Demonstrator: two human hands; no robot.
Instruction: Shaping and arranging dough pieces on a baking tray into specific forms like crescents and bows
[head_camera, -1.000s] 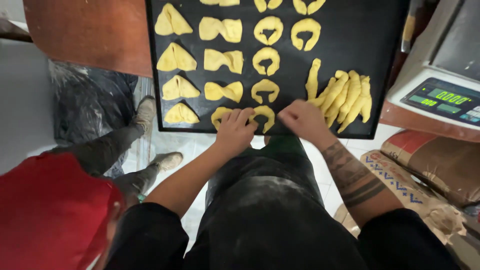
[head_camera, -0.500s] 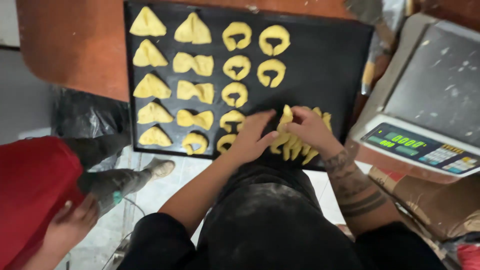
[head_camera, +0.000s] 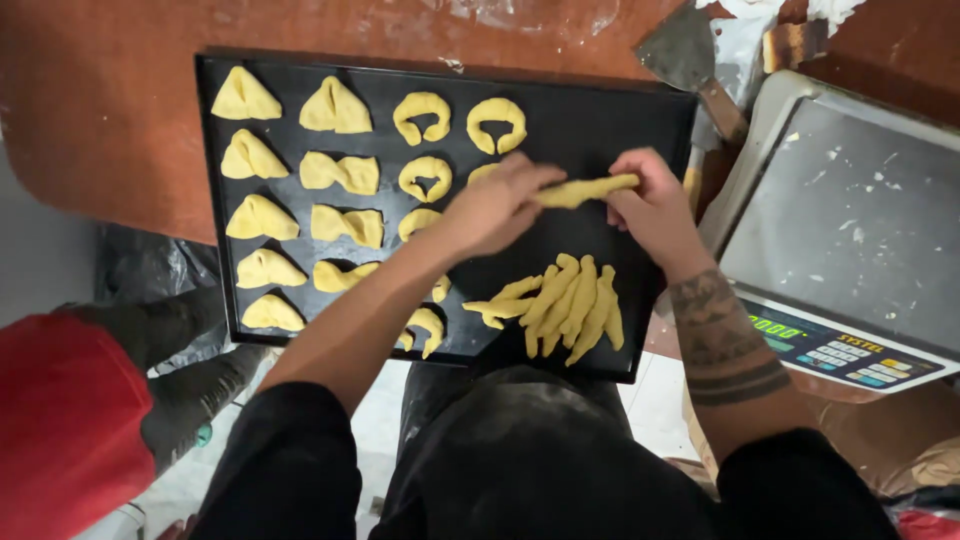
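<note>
While both hands, left hand (head_camera: 495, 205) and right hand (head_camera: 655, 205), pinch one dough strip (head_camera: 585, 188), a curl beneath seems hidden.

Both hands, left (head_camera: 492, 208) and right (head_camera: 655, 205), now lifted off pile (head_camera: 560, 305) toward 12 o'clock, holding one dough strip (head_camera: 583, 189) stretched between them.

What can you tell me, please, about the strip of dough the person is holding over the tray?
The dough strip is pale yellow, soft-looking and matte, a short rolled stick that tapers a little toward its ends. It lies nearly level, its right end slightly higher, held above the black baking tray without touching it. The left hand pinches its left end and the right hand grips its right end, so only the middle shows. A pile of similar strips lies on the tray just below it.
</note>
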